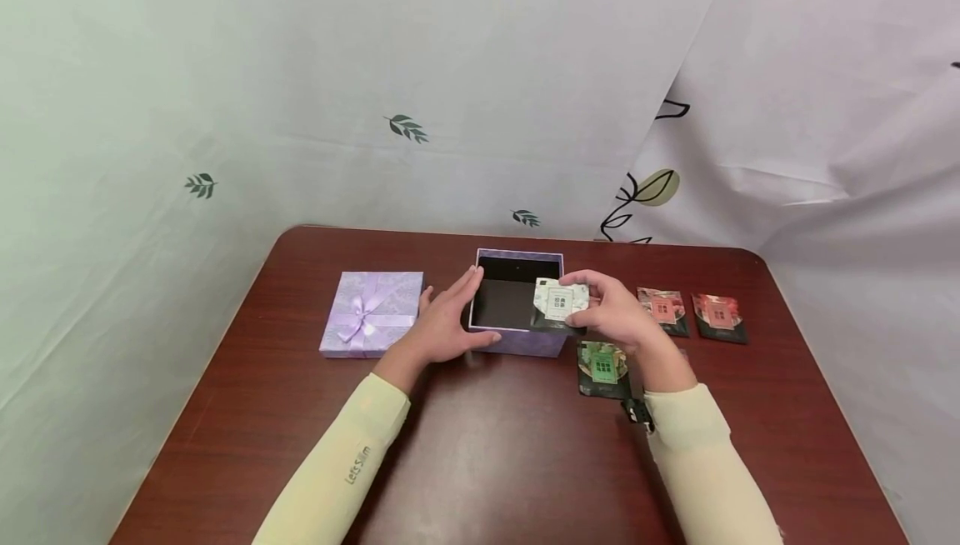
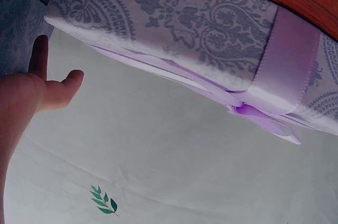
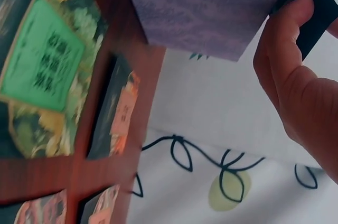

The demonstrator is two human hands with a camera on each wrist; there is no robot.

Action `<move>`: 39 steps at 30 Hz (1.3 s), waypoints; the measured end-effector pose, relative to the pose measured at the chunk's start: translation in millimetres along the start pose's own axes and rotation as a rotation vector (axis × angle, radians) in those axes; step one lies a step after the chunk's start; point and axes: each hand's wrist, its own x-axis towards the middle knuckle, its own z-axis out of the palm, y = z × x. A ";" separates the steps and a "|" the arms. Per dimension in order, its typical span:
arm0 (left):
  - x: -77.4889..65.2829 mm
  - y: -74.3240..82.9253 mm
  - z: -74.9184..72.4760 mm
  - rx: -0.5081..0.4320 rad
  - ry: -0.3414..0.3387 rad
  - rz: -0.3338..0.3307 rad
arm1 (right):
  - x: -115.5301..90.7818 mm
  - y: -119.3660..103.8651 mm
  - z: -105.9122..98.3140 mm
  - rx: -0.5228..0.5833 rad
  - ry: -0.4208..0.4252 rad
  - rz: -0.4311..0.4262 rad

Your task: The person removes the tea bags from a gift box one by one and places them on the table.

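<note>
An uncovered purple patterned box (image 1: 525, 342) with a dark inside stands near the table's far side. My left hand (image 1: 447, 322) rests against its left side, fingers spread and fairly straight. Over the box's right part, my right hand (image 1: 617, 312) pinches a white and black packet (image 1: 559, 302) by its right edge, thumb below and fingers above. In the right wrist view the packet's dark back (image 3: 316, 10) shows beside the box wall. Left of the box lies its matching lid (image 1: 390, 295) with a lilac ribbon bow, seen close up in the left wrist view.
A green-labelled packet (image 1: 603, 368) lies in front of the box at right. Two red-labelled packets (image 1: 663, 310) (image 1: 720, 317) lie farther right, and another, partly hidden, sits by the right forearm. A white printed curtain (image 1: 480, 112) hangs behind the brown table (image 1: 480, 462).
</note>
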 end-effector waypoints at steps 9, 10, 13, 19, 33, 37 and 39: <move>-1.2 -0.1 -1.7 -0.001 -0.008 -0.007 | -16.2 14.0 -19.7 0.025 -0.009 0.024; -1.3 -0.1 -1.9 -0.002 -0.007 -0.007 | -18.2 15.2 -21.9 0.029 -0.011 0.026; -1.5 0.4 -2.3 -0.003 -0.009 -0.004 | -24.7 18.7 -28.9 0.037 -0.016 0.022; -1.1 0.4 -2.3 0.009 -0.020 -0.011 | -40.0 25.1 -45.4 0.023 0.002 0.008; -1.2 1.1 -1.9 0.007 -0.011 0.000 | -70.8 41.1 -77.7 0.041 0.025 -0.004; -1.0 1.0 -1.4 0.001 -0.014 0.000 | -80.4 43.9 -86.5 0.014 0.047 0.029; -0.8 1.1 -1.5 0.002 -0.014 -0.001 | -85.2 46.7 -92.3 -0.008 0.057 0.034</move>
